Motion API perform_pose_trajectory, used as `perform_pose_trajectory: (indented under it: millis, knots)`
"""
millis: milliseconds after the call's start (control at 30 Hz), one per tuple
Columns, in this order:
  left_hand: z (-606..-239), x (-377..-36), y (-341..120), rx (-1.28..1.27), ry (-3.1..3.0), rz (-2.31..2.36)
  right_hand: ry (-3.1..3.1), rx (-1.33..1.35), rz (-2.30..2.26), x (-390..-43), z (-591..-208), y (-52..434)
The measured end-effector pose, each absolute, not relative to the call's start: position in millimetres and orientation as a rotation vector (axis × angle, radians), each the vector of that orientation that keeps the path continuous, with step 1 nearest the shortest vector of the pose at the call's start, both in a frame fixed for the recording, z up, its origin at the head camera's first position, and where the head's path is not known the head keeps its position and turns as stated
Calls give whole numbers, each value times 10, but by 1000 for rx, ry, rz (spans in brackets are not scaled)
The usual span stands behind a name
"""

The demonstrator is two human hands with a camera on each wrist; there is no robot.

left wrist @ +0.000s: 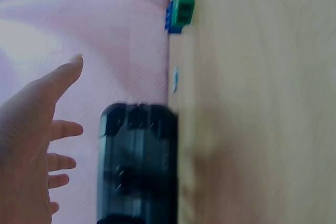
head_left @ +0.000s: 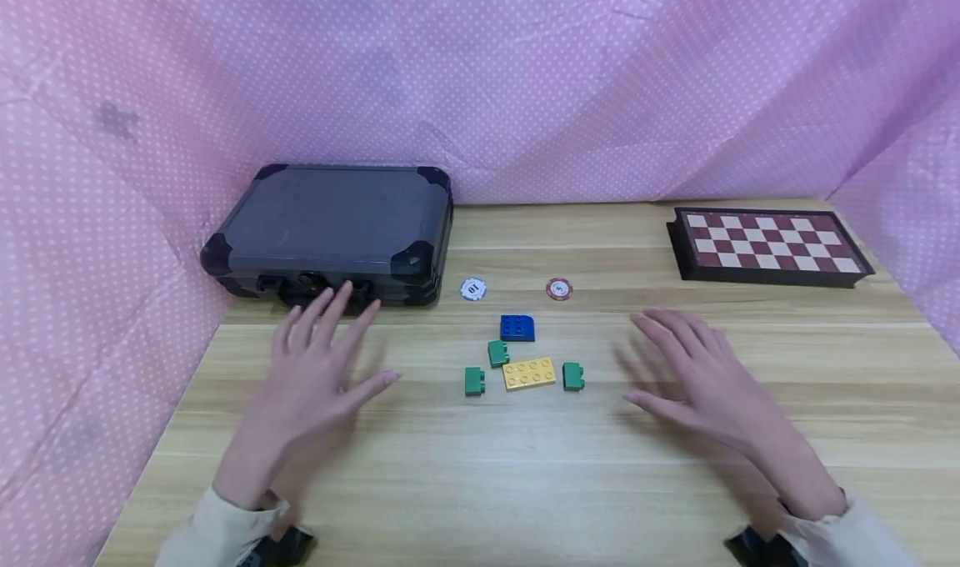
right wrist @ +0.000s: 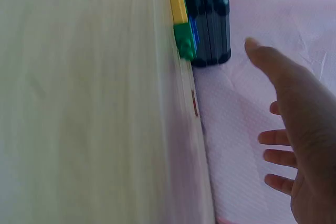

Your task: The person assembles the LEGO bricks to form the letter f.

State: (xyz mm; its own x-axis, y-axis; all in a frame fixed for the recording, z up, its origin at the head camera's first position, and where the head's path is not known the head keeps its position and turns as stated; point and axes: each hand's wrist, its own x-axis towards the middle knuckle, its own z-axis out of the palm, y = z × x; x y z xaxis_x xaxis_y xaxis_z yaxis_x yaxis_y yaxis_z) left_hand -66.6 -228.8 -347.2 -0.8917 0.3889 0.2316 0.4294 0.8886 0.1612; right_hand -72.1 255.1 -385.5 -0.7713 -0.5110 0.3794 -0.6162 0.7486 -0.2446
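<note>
Both hands hover flat over a wooden table (head_left: 525,467), fingers spread, holding nothing. My left hand (head_left: 318,367) is just in front of a dark grey case (head_left: 330,229), also seen as the case (left wrist: 137,163) in the left wrist view beside the left hand (left wrist: 37,140). My right hand (head_left: 693,375) is right of a cluster of toy bricks: a blue brick (head_left: 517,327), a yellow plate (head_left: 529,373) and three green bricks (head_left: 573,375). The right hand (right wrist: 299,129) shows open in the right wrist view, with the green brick (right wrist: 184,43) ahead.
A white chip (head_left: 473,288) and a red chip (head_left: 558,288) lie behind the bricks. A red-and-white chessboard box (head_left: 768,242) sits at the back right. Pink dotted cloth (head_left: 525,75) walls the table on three sides.
</note>
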Motion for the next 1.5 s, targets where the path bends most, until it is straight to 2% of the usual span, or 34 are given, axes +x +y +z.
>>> perform_pose_trajectory:
  millis: [233, 600, 1167, 1500]
  knots:
    - [-3616, -650, -2000, -740, -2883, -503, -2684, 896, 715, -733, -3962, 2390]
    - [-3814, -641, -1673, -761, -2859, -862, -2821, 848, 1018, -770, -4077, 2206]
    - [-4130, -745, -1485, -878, -2811, -843, -2790, 871, 1063, -824, -4181, 2083]
    - [-4178, -763, -1424, -889, -2818, -859, -2743, 902, 1029, -836, -4249, 2060]
